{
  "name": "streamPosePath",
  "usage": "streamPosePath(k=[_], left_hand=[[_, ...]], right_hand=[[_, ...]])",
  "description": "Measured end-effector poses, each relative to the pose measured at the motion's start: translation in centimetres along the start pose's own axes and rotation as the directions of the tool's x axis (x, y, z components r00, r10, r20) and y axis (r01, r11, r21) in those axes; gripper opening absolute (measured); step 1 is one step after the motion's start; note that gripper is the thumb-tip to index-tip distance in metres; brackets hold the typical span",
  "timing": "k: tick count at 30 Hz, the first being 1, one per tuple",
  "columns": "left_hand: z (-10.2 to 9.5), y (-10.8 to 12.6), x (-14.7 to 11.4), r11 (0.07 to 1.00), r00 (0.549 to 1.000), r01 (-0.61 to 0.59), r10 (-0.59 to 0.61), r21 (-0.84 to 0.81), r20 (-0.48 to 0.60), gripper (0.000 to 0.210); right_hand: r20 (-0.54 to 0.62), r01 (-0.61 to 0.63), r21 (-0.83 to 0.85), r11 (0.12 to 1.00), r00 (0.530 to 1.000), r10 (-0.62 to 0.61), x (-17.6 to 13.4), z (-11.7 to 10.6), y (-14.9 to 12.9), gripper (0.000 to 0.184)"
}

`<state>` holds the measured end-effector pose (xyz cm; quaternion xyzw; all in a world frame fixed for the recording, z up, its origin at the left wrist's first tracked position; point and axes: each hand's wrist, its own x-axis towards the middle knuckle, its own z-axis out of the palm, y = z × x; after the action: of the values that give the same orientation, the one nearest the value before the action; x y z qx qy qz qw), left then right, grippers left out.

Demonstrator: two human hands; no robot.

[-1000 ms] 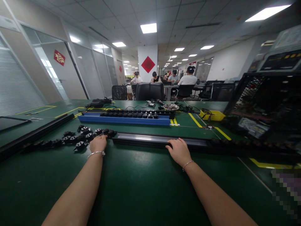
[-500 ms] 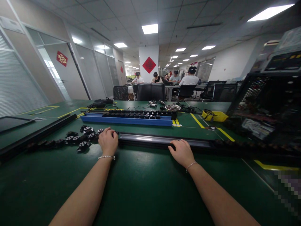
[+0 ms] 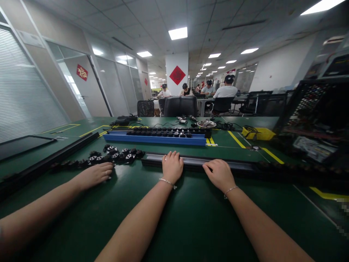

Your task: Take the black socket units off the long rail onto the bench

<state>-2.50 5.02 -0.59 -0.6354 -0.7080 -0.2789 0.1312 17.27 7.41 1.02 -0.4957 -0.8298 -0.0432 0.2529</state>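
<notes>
A long black rail (image 3: 196, 164) with a shiny grey channel lies across the green table in front of me. My left hand (image 3: 172, 168) is over its middle, fingers bent down into the channel; whatever is under the fingertips is hidden. Farther right, my right hand (image 3: 220, 175) curls round the rail's near edge, thumb toward the left. Small black parts with white marks (image 3: 128, 155) lie in a loose cluster off the rail's left end. Another person's hand (image 3: 96, 175) rests flat on the table just in front of that cluster.
Behind the rail stands a blue rail (image 3: 152, 139) with a row of black parts. Farther back are a metal bowl (image 3: 206, 124), cables and a yellow tray (image 3: 259, 133). A black bar (image 3: 51, 156) runs along the left; an open computer case (image 3: 313, 123) stands at right.
My left hand has moved right, from the rail's left end to its middle. Another person's hand has come in from the left beside the black parts. My right hand keeps its place on the rail.
</notes>
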Motion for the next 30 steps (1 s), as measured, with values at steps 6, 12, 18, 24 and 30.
streamPosePath(k=[6,12,18,24,30], left_hand=[[0.4,1.8,-1.4,0.973,0.974,-0.228,0.228,-0.035,-0.005,0.043],[-0.3,0.2,-1.2,0.978,0.978,-0.207,0.206,0.013,0.017,0.042],[-0.4,0.0,-1.1,0.975,0.975,-0.222,0.223,-0.012,0.028,0.041],[-0.3,-0.1,-1.1,0.975,0.974,-0.222,0.223,-0.035,0.035,0.04],[-0.1,-0.1,-1.0,0.974,0.974,-0.224,0.225,-0.037,0.023,0.039]], right_hand=[[-0.18,-0.225,-0.126,0.966,0.963,0.201,0.0,-1.2,4.1,0.034],[-0.457,-0.711,-0.025,0.703,0.633,0.624,-1.6,-1.3,8.3,0.049],[-0.358,-0.726,0.001,0.688,0.642,0.678,-2.0,-2.0,8.3,0.048],[-0.329,-0.733,0.005,0.681,0.642,0.693,-1.6,-2.6,7.6,0.047],[-0.331,-0.72,0.004,0.694,0.654,0.681,-1.5,-2.6,7.2,0.048]])
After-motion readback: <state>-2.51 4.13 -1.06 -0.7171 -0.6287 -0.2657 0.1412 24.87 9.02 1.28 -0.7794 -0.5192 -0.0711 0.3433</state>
